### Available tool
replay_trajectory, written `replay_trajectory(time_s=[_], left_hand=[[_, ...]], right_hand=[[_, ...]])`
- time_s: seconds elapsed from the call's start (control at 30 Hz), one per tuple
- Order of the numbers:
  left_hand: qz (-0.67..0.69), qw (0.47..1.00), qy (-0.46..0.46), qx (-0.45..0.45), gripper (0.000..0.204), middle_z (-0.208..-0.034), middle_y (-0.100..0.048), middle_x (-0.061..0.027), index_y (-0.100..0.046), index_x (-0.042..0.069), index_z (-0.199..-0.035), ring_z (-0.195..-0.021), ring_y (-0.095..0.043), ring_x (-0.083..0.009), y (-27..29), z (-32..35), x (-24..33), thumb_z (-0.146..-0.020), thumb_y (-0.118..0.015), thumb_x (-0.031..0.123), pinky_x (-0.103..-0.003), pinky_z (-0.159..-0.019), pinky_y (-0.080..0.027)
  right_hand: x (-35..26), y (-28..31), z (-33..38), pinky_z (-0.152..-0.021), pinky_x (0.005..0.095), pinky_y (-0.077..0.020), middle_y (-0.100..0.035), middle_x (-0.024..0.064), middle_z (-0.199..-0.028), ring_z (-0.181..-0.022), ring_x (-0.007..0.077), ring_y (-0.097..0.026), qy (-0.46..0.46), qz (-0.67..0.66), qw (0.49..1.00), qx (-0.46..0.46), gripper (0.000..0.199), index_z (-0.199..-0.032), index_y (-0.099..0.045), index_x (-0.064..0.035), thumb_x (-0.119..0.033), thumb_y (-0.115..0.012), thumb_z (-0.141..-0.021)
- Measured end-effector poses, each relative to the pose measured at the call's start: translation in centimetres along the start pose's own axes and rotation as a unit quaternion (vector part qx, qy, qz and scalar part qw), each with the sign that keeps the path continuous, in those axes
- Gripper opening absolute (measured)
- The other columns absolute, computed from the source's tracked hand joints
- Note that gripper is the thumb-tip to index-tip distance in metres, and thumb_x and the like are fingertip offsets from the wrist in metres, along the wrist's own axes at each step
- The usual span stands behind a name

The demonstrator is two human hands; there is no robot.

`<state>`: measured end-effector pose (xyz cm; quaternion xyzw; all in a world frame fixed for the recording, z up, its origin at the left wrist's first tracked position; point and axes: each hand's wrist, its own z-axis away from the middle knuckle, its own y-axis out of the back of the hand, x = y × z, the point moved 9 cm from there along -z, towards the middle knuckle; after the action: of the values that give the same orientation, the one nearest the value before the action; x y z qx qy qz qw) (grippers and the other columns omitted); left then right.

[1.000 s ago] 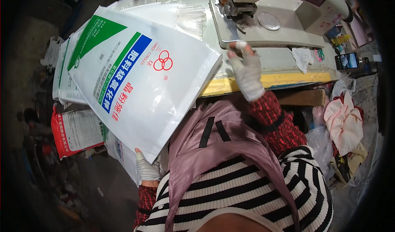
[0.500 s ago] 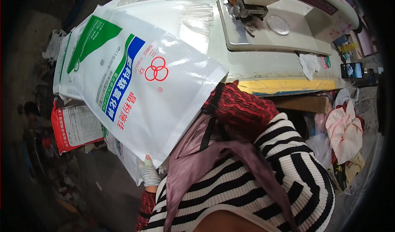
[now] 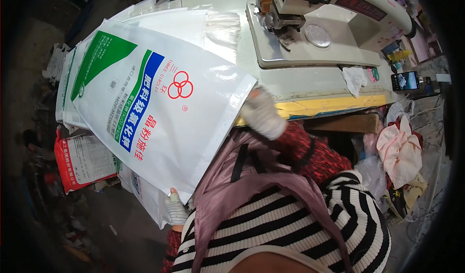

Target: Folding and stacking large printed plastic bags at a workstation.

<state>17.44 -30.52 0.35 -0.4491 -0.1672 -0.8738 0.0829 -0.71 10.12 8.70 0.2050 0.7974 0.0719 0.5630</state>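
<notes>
White woven sack (image 3: 155, 103) overhangs the surface's (image 3: 232, 50) near edge; gloved left hand (image 3: 175, 209) pinches its lower corner, gloved right hand (image 3: 262, 112) grips its right corner.

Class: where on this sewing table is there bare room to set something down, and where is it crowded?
Bare: the pale tabletop strip between the sewing machine's grey base and the yellow table edge. Crowded: the left side under the large white printed sack; the right corner with crumpled white cloth and phone.

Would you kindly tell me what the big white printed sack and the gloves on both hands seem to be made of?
Big white printed sack: likely woven plastic, glossy laminate; it shines and creases stiffly. Gloves on left hand and right hand: apparently knitted cotton, matte, off-white, with a soft look.
</notes>
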Motion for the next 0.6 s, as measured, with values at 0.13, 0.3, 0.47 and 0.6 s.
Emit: replay_trajectory(time_s=[0.13,0.3,0.47,0.6], left_hand=[[0.092,0.992,0.087,0.002,0.04,-0.093,-0.06,-0.0086,-0.049,0.008,-0.109,-0.075,-0.059,-0.0188,-2.0,0.9,0.3,-0.089,-0.059,0.041,-0.032,-0.056,-0.048],[0.028,0.997,0.05,-0.059,0.032,-0.088,-0.061,-0.0039,-0.047,0.011,-0.1,-0.07,-0.059,-0.0164,-2.6,0.4,0.6,-0.092,-0.054,0.041,-0.031,-0.054,-0.047],[0.005,0.998,0.035,0.055,0.035,-0.083,-0.06,-0.0082,-0.045,0.007,-0.099,-0.068,-0.059,-0.0176,-2.2,3.2,2.2,-0.094,-0.051,0.041,-0.03,-0.051,-0.046],[-0.085,0.995,0.0,0.053,0.035,-0.078,-0.054,-0.0074,-0.043,0.009,-0.095,-0.067,-0.055,-0.0169,-0.9,3.2,1.6,-0.093,-0.051,0.043,-0.031,-0.049,-0.044]], right_hand=[[0.1,8.3,0.4,-0.075,0.0349,-0.0499,-0.067,0.018,-0.087,-0.079,0.0313,-0.063,-0.189,-0.075,0.972,0.115,0.015,-0.091,-0.067,-0.0033,-0.013,-0.061,-0.082],[0.4,4.9,-7.1,-0.086,0.0369,-0.0475,-0.066,0.0204,-0.096,-0.098,0.0319,-0.061,-0.078,0.175,0.979,0.066,0.031,-0.096,-0.068,-0.0046,-0.03,-0.063,-0.08],[0.6,0.9,-6.9,-0.09,0.0387,-0.0462,-0.065,0.019,-0.103,-0.105,0.0327,-0.059,-0.158,0.244,0.944,-0.156,0.043,-0.105,-0.066,-0.0048,-0.037,-0.064,-0.077],[5.3,0.4,-4.3,-0.086,0.0408,-0.0478,-0.065,0.0198,-0.101,-0.096,0.0354,-0.062,-0.222,0.209,0.931,-0.199,0.036,-0.105,-0.065,-0.005,-0.029,-0.059,-0.08]])
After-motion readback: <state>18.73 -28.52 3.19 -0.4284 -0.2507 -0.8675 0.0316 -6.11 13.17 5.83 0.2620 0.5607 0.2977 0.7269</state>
